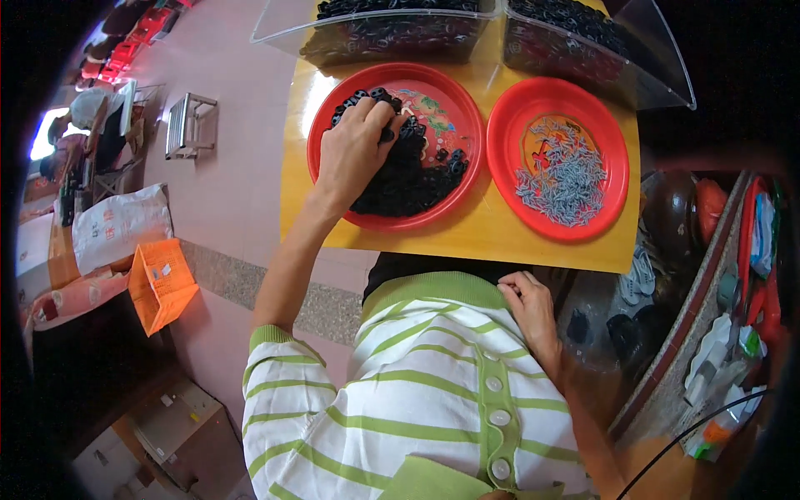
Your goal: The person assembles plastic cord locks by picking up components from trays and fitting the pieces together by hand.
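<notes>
My left hand reaches into a round red tray on the left of the table. Its fingers are curled down into a heap of small black plastic parts, closed on some of them; the fingertips are partly hidden. A patterned patch of the tray bottom shows beside the heap. To the right, a second red tray holds many small grey screw-like pieces, with no hand at it. Below the table edge, by my waist, my right hand rests with fingers bent together; whatever they may hold is hidden.
Two clear bins of black parts stand along the far side of the yellow table. A metal stool and an orange box are on the floor at left. Bags and packets crowd a ledge at right.
</notes>
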Demonstrator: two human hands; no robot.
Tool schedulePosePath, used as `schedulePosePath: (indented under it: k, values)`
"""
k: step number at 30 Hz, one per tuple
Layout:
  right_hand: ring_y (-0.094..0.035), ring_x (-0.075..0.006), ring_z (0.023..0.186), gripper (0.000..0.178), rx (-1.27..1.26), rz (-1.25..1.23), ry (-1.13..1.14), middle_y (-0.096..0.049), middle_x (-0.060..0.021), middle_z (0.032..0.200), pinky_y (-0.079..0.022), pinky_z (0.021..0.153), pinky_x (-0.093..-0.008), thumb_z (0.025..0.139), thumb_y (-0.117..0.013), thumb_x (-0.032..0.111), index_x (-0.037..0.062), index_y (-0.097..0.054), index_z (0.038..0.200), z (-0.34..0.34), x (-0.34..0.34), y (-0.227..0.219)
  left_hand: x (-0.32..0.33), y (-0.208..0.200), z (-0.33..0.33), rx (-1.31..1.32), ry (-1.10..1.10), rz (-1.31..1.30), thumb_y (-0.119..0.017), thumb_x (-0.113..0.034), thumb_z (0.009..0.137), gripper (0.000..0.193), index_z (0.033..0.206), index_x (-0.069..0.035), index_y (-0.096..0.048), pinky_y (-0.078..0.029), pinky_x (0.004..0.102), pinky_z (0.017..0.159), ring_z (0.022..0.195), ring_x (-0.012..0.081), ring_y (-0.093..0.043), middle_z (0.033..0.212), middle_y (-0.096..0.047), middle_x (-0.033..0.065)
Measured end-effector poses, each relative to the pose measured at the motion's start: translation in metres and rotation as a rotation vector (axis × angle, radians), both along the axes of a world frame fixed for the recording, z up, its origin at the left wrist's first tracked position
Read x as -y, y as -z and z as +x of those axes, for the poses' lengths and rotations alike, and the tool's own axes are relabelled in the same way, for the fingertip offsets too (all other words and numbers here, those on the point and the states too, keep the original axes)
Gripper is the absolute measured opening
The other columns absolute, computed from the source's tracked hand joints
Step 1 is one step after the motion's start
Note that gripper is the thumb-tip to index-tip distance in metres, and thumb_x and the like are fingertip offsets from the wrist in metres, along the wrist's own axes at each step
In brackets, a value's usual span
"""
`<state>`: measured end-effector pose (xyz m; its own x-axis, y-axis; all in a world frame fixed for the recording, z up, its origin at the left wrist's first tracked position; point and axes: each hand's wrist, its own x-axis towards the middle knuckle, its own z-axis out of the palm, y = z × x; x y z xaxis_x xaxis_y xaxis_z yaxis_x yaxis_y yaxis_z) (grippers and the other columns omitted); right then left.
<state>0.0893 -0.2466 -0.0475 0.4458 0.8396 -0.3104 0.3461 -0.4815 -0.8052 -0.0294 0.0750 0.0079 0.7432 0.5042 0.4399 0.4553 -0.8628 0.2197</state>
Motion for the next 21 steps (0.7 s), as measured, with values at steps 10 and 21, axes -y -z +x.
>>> schedulePosePath:
  k: [10,21]
  values:
    - [-0.059,-0.0351,0.076,0.012,0.021,0.028,-0.029,-0.060,-0.0174,0.083,-0.046,0.065,-0.0382,0.083,-0.060,0.009,-0.0013,-0.061,0.088,-0.005,-0.006,-0.002,0.002,0.012,-0.005,-0.031,0.085,0.002,-0.065,-0.020,0.080,0.017,0.086,-0.007,-0.055,-0.045,0.0360,0.072,0.084,0.0247,-0.052,0.088,-0.051,0.0061]
    - [-0.061,-0.0265,0.070,0.014,0.064,0.049,-0.039,-0.060,-0.0157,0.081,-0.047,0.064,-0.0333,0.082,-0.061,0.009,-0.0021,-0.062,0.091,-0.003,-0.005,-0.005,0.008,0.010,-0.011,0.039,0.166,-0.159,-0.067,-0.016,0.078,0.023,0.099,-0.008,-0.060,-0.042,0.0371,0.085,0.098,0.0274,-0.052,0.108,-0.056,0.0081]
